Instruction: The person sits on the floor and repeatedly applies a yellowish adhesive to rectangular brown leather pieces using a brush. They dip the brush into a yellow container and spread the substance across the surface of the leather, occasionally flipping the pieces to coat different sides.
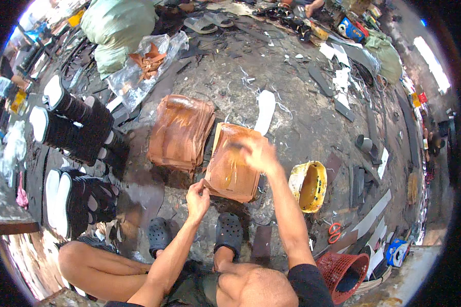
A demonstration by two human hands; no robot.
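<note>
Glossy tan-brown leather sheets (231,166) lay beside a matching brown stack (181,130), with a yellow glue tub (308,185), black clogs (229,233), white-soled black shoe parts (74,123), orange-handled scissors (335,231) and a red basket (342,272).

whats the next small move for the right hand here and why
Probably another sweep down the top brown sheet. The right hand sits blurred at its upper end, the left hand pins the near edge, and the lower part looks unevenly glossy.
</note>
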